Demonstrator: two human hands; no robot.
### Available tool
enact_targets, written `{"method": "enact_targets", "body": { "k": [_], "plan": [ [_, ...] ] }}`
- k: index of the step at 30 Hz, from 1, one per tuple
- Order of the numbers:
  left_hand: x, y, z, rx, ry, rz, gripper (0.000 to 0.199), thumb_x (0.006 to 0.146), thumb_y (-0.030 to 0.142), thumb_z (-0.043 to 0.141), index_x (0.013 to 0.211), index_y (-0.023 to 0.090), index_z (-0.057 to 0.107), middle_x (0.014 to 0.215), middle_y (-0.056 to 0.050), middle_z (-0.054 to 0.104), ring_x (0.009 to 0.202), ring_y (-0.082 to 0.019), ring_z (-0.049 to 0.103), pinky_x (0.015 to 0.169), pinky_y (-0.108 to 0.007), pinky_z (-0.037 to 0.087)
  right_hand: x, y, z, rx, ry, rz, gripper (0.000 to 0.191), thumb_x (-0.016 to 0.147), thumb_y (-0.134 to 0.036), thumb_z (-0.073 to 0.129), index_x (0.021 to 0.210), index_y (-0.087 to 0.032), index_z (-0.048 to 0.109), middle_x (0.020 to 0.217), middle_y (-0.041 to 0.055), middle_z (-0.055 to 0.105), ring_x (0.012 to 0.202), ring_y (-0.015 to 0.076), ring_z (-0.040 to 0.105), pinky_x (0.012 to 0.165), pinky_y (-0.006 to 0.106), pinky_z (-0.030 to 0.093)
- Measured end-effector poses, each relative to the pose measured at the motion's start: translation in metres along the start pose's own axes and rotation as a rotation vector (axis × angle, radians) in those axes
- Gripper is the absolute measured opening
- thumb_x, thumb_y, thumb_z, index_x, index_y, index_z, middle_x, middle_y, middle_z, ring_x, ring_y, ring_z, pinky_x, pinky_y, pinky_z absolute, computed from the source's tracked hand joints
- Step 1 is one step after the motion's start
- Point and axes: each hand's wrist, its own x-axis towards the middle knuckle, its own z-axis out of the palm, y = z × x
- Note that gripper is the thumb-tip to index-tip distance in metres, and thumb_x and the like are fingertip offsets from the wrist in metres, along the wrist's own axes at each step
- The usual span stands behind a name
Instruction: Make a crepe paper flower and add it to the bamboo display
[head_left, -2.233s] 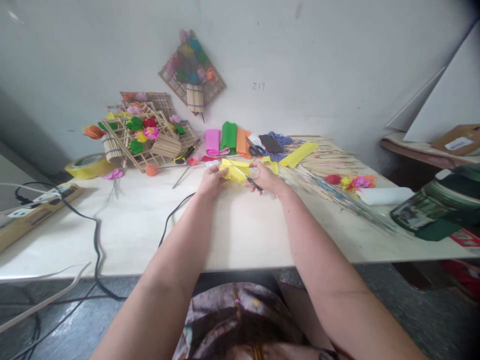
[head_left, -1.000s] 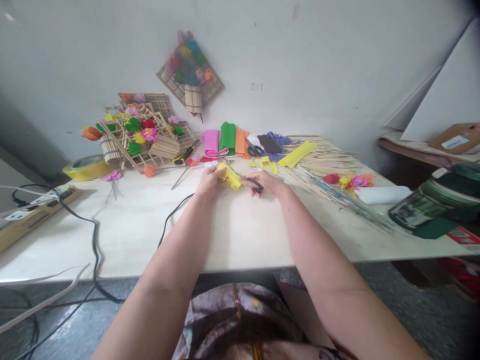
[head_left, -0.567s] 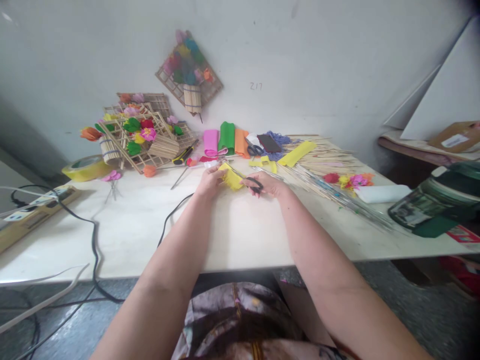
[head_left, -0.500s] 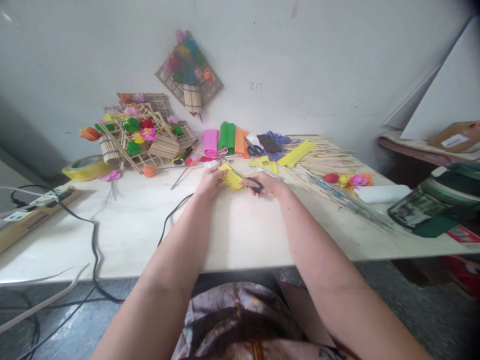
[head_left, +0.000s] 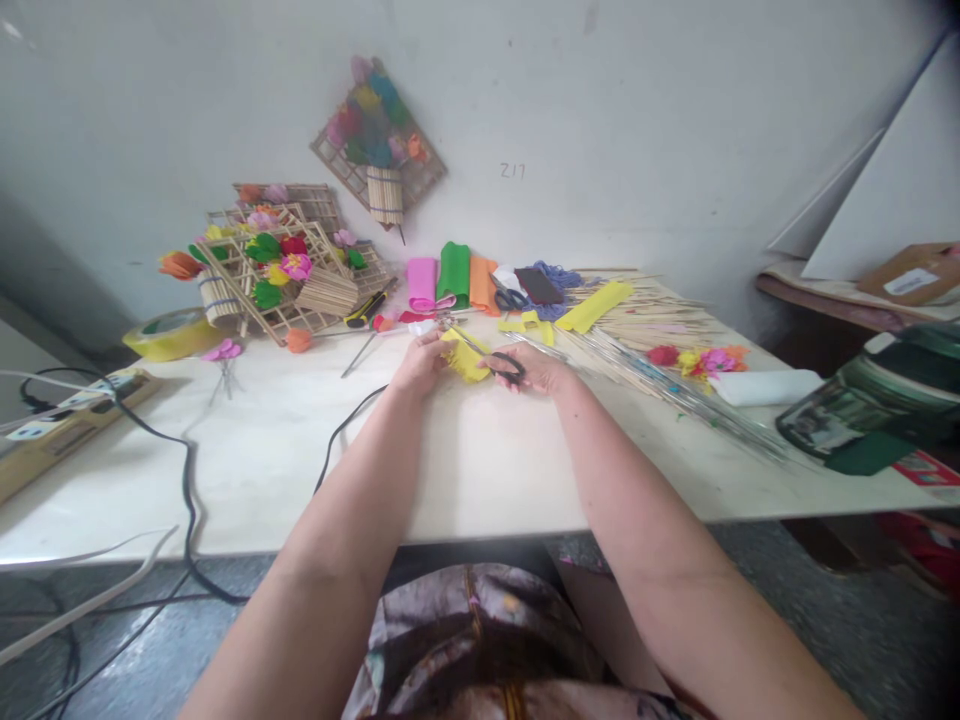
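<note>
My left hand (head_left: 421,362) pinches the left edge of a yellow piece of crepe paper (head_left: 466,362), whose lower edge looks ragged. In my right hand (head_left: 536,370) is a pair of scissors (head_left: 507,369) with black handles, fingers closed round the loops. Its blades lie along the upper side of the yellow paper and point to the upper left. Both hands are just above the white table. Behind them lie a cut yellow strip (head_left: 531,325) and a longer yellow strip (head_left: 596,307).
Pink (head_left: 421,284), green (head_left: 454,275) and orange paper rolls (head_left: 483,283) stand by the wall, near a second pair of scissors (head_left: 510,298). Bamboo sticks (head_left: 652,320) and wires spread rightward to a green bottle (head_left: 874,400). Leftward are flower frames (head_left: 300,270), tape (head_left: 171,335) and a power strip (head_left: 75,425).
The yellow paper hangs slightly differently between my hands, and the scissors have shifted a little to the left. Everything else looks the same.
</note>
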Motion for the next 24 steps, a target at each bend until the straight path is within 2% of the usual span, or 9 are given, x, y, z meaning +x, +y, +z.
{"method": "enact_targets", "body": {
  "k": [4, 17, 24],
  "plan": [
    [-0.0002, 0.0011, 0.0004, -0.004, 0.002, -0.005, 0.018, 0.053, 0.019, 0.072, 0.06, 0.015, 0.056, 0.059, 0.002, 0.056, 0.055, -0.009, 0.054, 0.053, -0.02, 0.04, 0.0009, 0.0007, 0.0002, 0.002, 0.001, -0.014, 0.026, 0.07, -0.035, 0.07, 0.066, -0.014, 0.055, 0.043, -0.006, 0.05, 0.032, 0.0035, 0.039, 0.03, 0.014, 0.03],
    [-0.0009, 0.0031, 0.0006, -0.049, 0.002, -0.002, 0.017, 0.052, 0.017, 0.069, 0.06, 0.015, 0.054, 0.06, 0.002, 0.055, 0.056, -0.009, 0.053, 0.057, -0.022, 0.042, 0.0009, -0.001, 0.0031, 0.04, -0.003, -0.018, 0.019, 0.07, -0.03, 0.068, 0.075, -0.013, 0.06, 0.042, -0.0068, 0.049, 0.031, 0.0037, 0.034, 0.031, 0.015, 0.026],
    [-0.0003, 0.0036, 0.0007, -0.06, -0.01, 0.006, 0.012, 0.054, 0.017, 0.065, 0.064, 0.014, 0.058, 0.058, 0.001, 0.056, 0.055, -0.01, 0.054, 0.057, -0.022, 0.042, 0.0013, -0.0046, 0.0063, 0.006, 0.039, -0.029, 0.022, 0.067, -0.029, 0.069, 0.062, -0.014, 0.054, 0.041, -0.0068, 0.048, 0.032, 0.0033, 0.035, 0.031, 0.015, 0.025]
  ]
}}
